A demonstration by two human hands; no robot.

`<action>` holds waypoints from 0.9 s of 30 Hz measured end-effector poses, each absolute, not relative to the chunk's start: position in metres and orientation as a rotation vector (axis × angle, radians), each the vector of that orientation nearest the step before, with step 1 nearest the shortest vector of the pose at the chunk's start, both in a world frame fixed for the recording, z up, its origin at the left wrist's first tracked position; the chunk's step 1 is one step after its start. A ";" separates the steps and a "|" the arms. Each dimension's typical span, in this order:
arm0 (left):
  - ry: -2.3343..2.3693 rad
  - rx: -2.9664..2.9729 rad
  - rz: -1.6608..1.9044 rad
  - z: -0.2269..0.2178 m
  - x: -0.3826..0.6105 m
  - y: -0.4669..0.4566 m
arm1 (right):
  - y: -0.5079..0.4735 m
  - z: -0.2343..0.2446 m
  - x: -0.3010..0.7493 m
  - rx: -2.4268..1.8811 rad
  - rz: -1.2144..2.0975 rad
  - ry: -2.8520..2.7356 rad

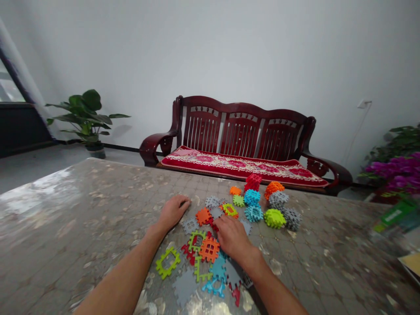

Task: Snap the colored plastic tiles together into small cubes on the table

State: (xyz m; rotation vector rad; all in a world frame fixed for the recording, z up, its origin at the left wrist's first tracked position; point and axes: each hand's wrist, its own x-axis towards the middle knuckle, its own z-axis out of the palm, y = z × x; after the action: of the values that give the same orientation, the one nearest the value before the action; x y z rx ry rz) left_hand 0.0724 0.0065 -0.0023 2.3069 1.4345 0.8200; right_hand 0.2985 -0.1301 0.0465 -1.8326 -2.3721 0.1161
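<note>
My left hand rests on the table left of the loose pieces, its fingers loosely bent and holding nothing. My right hand reaches into the pile, fingers bent down on a red interlocking piece that they partly cover. Around it lie flat toothed building pieces: an orange plate, an orange window piece, a grey window piece and a yellow-green frame. Nearer to me are a green frame, a grey plate and a blue piece.
Stacks of sorted pieces stand behind on the right: red, blue, orange, yellow-green and grey. A wooden bench is beyond the table. Purple flowers stand at far right.
</note>
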 end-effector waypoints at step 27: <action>1.466 2.208 0.847 -0.001 0.071 0.005 | -0.105 0.049 0.351 -1.779 0.328 -1.603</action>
State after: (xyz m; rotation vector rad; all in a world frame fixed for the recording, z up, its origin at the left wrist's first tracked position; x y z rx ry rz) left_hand 0.0715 0.0055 -0.0006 2.2077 1.4659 0.8474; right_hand 0.3512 -0.1046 0.0487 -1.7792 -1.6025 0.3277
